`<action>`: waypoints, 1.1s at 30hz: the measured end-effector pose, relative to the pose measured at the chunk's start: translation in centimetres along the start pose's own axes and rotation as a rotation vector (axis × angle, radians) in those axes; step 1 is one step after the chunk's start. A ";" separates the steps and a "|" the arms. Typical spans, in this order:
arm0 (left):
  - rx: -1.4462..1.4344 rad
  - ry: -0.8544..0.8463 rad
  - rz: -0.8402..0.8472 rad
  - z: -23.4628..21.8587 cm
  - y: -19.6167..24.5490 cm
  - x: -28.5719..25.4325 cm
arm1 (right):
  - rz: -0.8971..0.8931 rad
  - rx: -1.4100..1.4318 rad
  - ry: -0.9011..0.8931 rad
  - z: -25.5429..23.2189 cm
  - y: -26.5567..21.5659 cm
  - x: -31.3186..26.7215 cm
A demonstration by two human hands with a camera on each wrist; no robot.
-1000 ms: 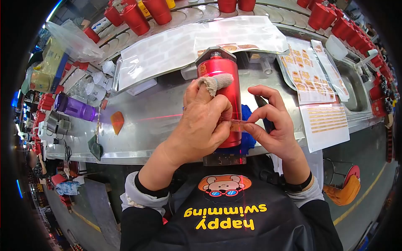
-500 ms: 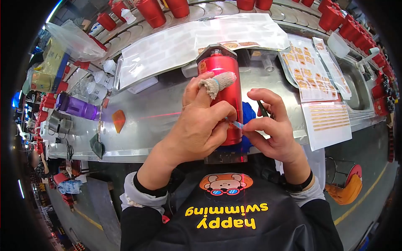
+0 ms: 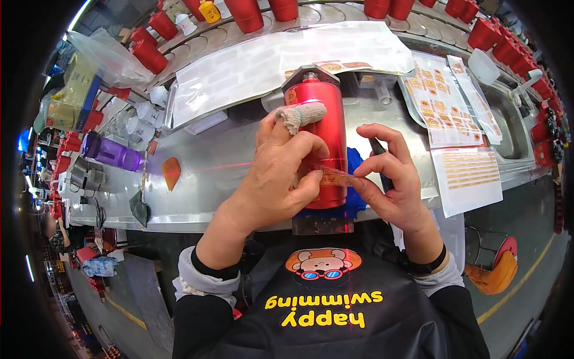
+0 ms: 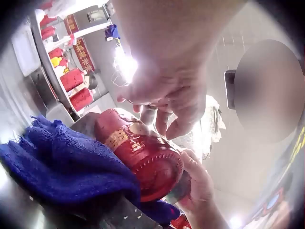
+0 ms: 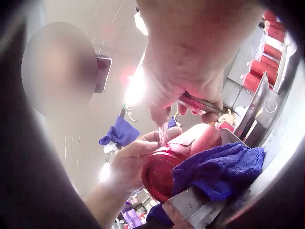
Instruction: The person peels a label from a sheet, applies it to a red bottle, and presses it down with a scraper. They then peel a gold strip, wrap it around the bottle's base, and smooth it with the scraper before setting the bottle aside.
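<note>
A red bottle [image 3: 323,140] lies on its side, neck pointing away, with a blue cloth [image 3: 354,179] beneath it. Over its near part, my two hands stretch a small clear decal with gold print [image 3: 336,178]. My left hand [image 3: 272,170] pinches the decal's left end between thumb and finger; a knitted cloth cover [image 3: 305,115] wraps one of its fingers. The right end is in the thumb and fingertip of my right hand [image 3: 391,179], which also keeps a slim dark tool [image 3: 378,157] against its palm. The right wrist view shows the decal [image 5: 163,132] edge-on above the bottle.
White backing sheets [image 3: 239,78] lie behind the bottle, and decal sheets [image 3: 439,105] at right beside a sink [image 3: 508,134]. An orange scraper [image 3: 171,173] and a purple bottle [image 3: 112,153] are at left. Red cups [image 3: 244,15] line the conveyor [image 3: 323,15] at the back.
The decal has turned from a narrow edge to show more of its printed face. My left hand has shifted slightly left. Red cups on the conveyor have moved rightward.
</note>
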State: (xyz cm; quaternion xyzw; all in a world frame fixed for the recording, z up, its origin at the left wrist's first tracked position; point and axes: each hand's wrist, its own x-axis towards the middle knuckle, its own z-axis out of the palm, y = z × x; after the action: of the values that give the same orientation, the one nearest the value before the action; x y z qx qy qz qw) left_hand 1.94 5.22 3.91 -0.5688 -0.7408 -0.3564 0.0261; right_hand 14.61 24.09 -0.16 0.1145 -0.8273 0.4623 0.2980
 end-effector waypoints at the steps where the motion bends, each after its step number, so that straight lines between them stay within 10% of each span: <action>1: 0.017 0.005 0.010 0.1 -0.1 0.0 | 0.011 0.011 0.006 0.1 0.0 0.0; 21: -0.122 0.259 -0.286 3.5 -0.5 -2.6 | 0.371 0.272 -0.015 0.3 0.3 -0.1; 27: -0.707 0.339 -0.465 5.0 -1.5 -3.4 | 0.391 0.243 -0.006 0.8 1.2 -0.3; 33: -0.675 0.311 -0.444 5.7 -0.9 -3.3 | 0.446 0.293 0.009 1.3 1.6 -0.5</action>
State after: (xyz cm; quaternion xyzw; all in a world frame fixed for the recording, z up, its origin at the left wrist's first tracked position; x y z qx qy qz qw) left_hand 4.38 5.59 -2.21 -0.3117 -0.6744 -0.6570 -0.1275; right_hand 13.73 23.86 -2.09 -0.0305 -0.7549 0.6319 0.1727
